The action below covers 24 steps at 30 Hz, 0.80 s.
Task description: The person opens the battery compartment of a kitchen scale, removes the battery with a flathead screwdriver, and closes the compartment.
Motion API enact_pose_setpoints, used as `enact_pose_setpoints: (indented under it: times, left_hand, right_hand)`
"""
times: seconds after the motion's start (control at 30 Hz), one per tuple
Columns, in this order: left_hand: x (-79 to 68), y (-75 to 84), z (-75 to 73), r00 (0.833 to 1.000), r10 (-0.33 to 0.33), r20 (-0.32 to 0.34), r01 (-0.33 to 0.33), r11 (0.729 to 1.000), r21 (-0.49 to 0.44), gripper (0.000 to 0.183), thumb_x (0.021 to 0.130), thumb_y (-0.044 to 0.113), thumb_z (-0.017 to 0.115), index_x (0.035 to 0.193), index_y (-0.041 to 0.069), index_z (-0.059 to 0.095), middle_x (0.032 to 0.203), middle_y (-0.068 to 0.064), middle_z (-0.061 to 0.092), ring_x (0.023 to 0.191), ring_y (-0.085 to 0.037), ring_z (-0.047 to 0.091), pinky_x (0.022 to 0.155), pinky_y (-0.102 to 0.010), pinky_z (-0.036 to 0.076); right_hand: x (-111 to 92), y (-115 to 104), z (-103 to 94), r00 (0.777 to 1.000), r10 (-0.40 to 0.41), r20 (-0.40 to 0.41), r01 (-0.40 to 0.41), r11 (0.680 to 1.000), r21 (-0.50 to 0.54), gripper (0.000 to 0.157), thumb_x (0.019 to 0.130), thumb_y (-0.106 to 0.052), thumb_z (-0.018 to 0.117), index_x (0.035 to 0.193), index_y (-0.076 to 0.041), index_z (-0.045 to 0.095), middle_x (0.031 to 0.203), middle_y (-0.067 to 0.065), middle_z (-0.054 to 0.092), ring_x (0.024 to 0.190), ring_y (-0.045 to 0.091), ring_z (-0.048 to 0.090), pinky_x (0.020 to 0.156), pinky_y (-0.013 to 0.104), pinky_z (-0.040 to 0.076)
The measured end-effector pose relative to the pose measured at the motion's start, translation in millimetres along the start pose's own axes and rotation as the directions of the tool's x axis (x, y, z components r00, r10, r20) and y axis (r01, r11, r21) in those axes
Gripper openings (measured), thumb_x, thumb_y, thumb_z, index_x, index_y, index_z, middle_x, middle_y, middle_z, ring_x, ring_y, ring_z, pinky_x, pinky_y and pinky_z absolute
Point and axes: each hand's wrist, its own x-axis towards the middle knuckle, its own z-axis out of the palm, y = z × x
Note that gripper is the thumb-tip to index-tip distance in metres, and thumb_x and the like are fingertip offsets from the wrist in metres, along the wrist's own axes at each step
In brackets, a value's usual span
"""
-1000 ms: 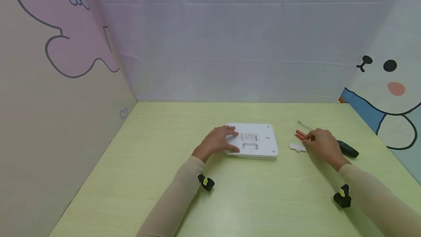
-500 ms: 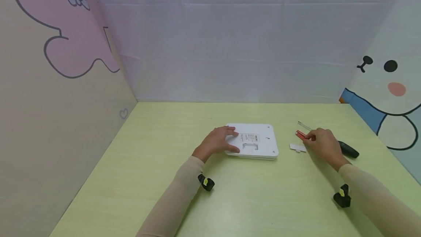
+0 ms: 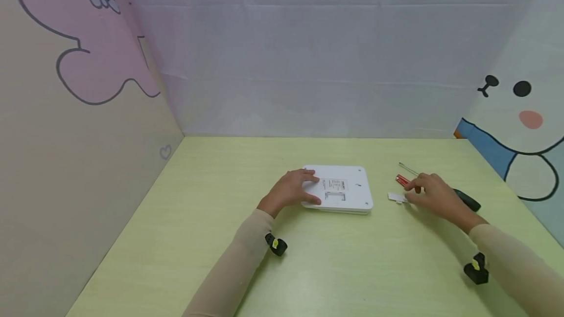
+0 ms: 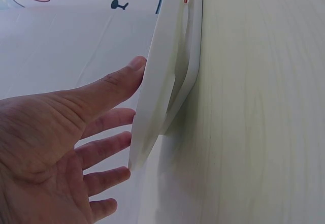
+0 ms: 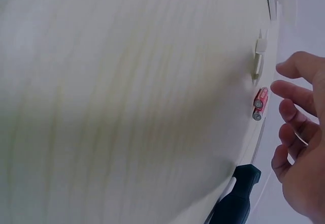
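A flat white device [image 3: 360, 192] with rounded corners lies with its label and open battery recess facing up. My left hand [image 3: 291, 190] rests on its left side, fingers spread; in the left wrist view that hand [image 4: 76, 127] touches the device's edge [image 4: 157, 71] with fairly straight fingers. Two red batteries [image 3: 402, 180] lie side by side to the device's right. Just nearer is a small white battery cover [image 3: 396, 197]. My right hand [image 3: 434, 198] hovers at the cover's right end. In the right wrist view its thumb and forefinger are apart, beside the batteries [image 5: 260, 103], holding nothing.
A screwdriver lies partly behind my right hand, its dark handle [image 3: 468, 200] to the right and its thin shaft [image 3: 408, 168] pointing to the back left. Printed walls border the pale wooden table [image 3: 326, 263] at the back and sides.
My right hand has let go of the batteries and shifted slightly nearer and right, toward the battery cover. The batteries stay on the table. My left hand and the device have not moved.
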Motion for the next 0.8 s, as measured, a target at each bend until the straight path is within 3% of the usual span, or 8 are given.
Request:
enact_pose_setpoints:
  times: [0.2, 0.4, 0.8]
  left_hand:
    - [-0.6, -0.5, -0.4, 1.000, 0.008, -0.003, -0.008, 1.000, 0.000, 0.067, 0.078, 0.041, 0.081, 0.138, 0.022, 0.058, 0.154, 0.008, 0.042, 0.147, -0.020, 0.030, 0.123, -0.041, 0.017]
    - [-0.4, -0.2, 0.0, 1.000, 0.009, 0.001, -0.009, 1.000, -0.001, 0.066, 0.078, 0.042, 0.081, 0.138, 0.023, 0.058, 0.154, 0.008, 0.042, 0.147, -0.020, 0.030, 0.123, -0.041, 0.018]
    - [-1.8, 0.1, -0.3, 1.000, 0.009, 0.001, -0.009, 1.000, -0.001, 0.067, 0.078, 0.042, 0.081, 0.138, 0.022, 0.058, 0.154, 0.007, 0.042, 0.147, -0.020, 0.030, 0.123, -0.041, 0.016]
  right_hand:
    - [-0.7, 4.5, 0.5, 0.996, -0.033, 0.079, 0.037, 0.998, -0.050, 0.031, 0.082, -0.030, 0.074, 0.100, -0.006, 0.074, 0.084, 0.003, 0.055, 0.079, 0.021, 0.044, 0.064, 0.030, 0.032]
    - [-0.4, 9.7, 5.3, 0.996, -0.042, 0.074, 0.047, 0.996, -0.070, 0.025, 0.080, -0.027, 0.076, 0.095, -0.007, 0.074, 0.084, 0.003, 0.054, 0.077, 0.020, 0.045, 0.067, 0.033, 0.034]
    - [4.0, 11.3, 4.6, 0.994, -0.038, 0.105, 0.033, 0.998, 0.049, 0.024, 0.080, -0.023, 0.078, 0.091, -0.004, 0.068, 0.084, 0.004, 0.054, 0.079, 0.018, 0.046, 0.065, 0.028, 0.036]
